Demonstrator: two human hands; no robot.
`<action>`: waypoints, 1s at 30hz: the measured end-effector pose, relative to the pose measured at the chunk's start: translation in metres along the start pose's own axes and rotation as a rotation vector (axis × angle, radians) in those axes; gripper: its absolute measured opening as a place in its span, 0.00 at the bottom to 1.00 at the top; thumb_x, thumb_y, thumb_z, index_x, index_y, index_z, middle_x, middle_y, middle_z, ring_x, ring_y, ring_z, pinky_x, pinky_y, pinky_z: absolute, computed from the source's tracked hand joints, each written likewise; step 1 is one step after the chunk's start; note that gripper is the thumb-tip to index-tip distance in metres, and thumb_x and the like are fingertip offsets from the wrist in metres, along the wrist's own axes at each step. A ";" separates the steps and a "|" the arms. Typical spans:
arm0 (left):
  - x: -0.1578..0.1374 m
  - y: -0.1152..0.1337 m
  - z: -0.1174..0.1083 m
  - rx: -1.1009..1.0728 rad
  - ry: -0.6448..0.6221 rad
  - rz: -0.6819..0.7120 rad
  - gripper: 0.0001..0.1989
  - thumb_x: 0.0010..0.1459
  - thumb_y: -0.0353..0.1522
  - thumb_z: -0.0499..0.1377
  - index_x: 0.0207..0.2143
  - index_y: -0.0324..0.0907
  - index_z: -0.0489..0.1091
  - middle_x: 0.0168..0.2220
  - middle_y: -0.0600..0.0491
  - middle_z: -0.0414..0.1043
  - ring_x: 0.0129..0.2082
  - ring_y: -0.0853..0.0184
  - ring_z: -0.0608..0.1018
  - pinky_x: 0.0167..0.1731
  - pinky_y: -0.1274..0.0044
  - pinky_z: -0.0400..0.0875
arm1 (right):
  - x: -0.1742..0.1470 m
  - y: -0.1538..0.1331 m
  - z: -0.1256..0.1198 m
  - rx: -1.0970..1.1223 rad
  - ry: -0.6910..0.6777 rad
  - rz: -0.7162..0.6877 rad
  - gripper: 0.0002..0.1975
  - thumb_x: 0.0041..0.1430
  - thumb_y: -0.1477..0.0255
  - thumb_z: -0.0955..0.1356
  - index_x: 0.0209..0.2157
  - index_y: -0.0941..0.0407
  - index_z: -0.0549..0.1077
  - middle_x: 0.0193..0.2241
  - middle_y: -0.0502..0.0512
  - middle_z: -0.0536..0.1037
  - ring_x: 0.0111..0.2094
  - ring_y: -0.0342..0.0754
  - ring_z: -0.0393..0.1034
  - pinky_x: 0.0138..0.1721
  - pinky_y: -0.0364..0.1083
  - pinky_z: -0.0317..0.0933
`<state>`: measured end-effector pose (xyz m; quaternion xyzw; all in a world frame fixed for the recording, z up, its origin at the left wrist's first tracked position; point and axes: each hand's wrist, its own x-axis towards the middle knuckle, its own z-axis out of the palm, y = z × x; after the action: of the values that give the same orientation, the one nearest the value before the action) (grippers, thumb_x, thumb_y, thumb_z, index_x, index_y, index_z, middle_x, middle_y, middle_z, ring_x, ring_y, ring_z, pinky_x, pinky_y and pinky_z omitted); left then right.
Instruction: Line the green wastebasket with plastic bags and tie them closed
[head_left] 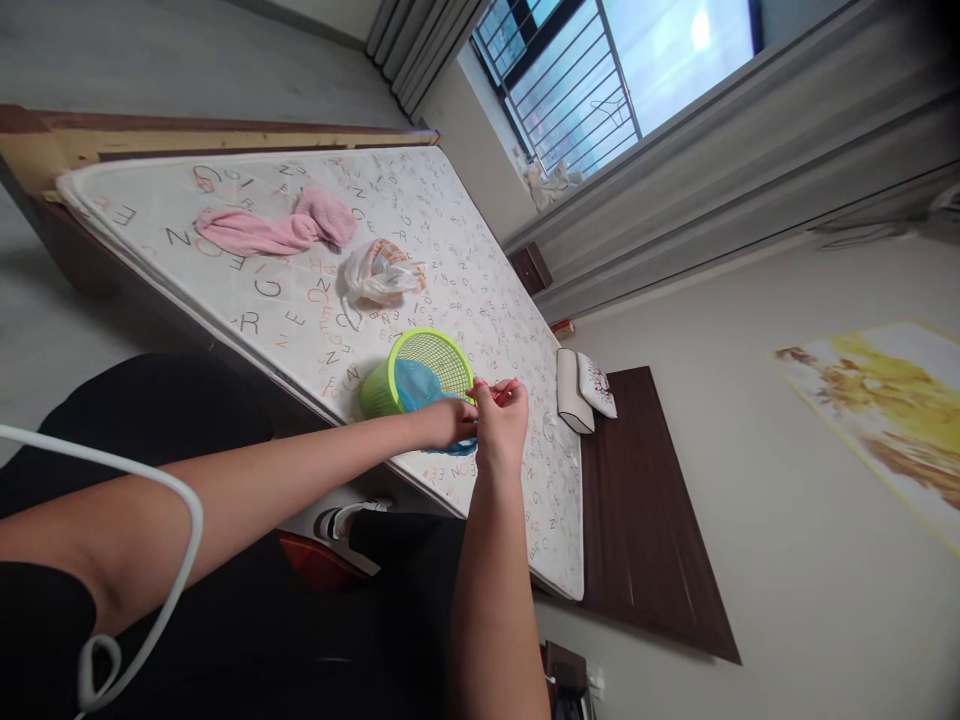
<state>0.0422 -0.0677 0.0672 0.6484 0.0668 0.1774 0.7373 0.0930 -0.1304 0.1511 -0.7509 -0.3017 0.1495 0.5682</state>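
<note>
My left hand reaches in from the left, closed on a blue plastic bag. Part of that bag lies inside a lime-green mesh basket, and more of it shows below my wrist. Right beside it, my right hand is closed with bent fingers around a small red object, too small and covered to name. Both hands meet just past the basket's rim, and the fingertips partly hide each other. The basket rests on a mattress printed with letters.
A crumpled white-and-orange plastic bag and a pink cloth lie on the mattress. Pillows sit by the dark headboard. A white cable crosses over my left arm. A wooden bed frame edges the far side.
</note>
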 end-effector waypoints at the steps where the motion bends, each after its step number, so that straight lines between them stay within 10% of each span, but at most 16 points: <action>1: 0.000 0.001 0.000 0.015 0.000 0.004 0.17 0.54 0.42 0.66 0.21 0.39 0.69 0.19 0.56 0.62 0.23 0.71 0.62 0.24 0.77 0.55 | 0.000 0.000 -0.001 0.018 -0.018 0.008 0.22 0.51 0.59 0.76 0.33 0.52 0.60 0.27 0.43 0.69 0.34 0.45 0.74 0.41 0.46 0.69; 5: 0.000 0.005 -0.005 0.061 -0.024 -0.006 0.16 0.59 0.43 0.62 0.27 0.39 0.73 0.25 0.52 0.70 0.27 0.68 0.68 0.28 0.76 0.62 | 0.005 -0.001 -0.009 0.049 -0.034 0.037 0.20 0.52 0.56 0.74 0.31 0.53 0.62 0.30 0.49 0.74 0.37 0.48 0.76 0.40 0.47 0.70; 14: -0.003 0.010 -0.015 -0.290 -0.136 -0.073 0.17 0.62 0.44 0.62 0.32 0.39 0.69 0.26 0.54 0.70 0.22 0.74 0.69 0.24 0.80 0.63 | 0.027 0.013 -0.060 0.133 0.417 -0.029 0.20 0.49 0.65 0.74 0.42 0.51 0.65 0.39 0.49 0.75 0.33 0.42 0.73 0.31 0.42 0.65; 21: 0.006 0.003 -0.024 -0.652 0.070 -0.185 0.14 0.65 0.40 0.62 0.36 0.39 0.65 0.31 0.49 0.76 0.25 0.73 0.75 0.28 0.80 0.69 | 0.001 0.027 -0.061 0.337 0.068 0.056 0.12 0.49 0.68 0.72 0.35 0.52 0.69 0.26 0.45 0.72 0.29 0.42 0.72 0.32 0.42 0.64; 30: 0.003 0.010 -0.035 -0.913 0.068 -0.336 0.06 0.66 0.30 0.61 0.35 0.38 0.67 0.33 0.49 0.77 0.19 0.80 0.65 0.21 0.86 0.64 | -0.034 0.034 -0.053 -0.226 -0.474 -0.007 0.04 0.57 0.70 0.65 0.33 0.52 0.72 0.24 0.47 0.75 0.27 0.45 0.69 0.32 0.44 0.63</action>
<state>0.0314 -0.0332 0.0726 0.2331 0.1100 0.0883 0.9622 0.1061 -0.1984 0.1319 -0.7527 -0.4436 0.2846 0.3945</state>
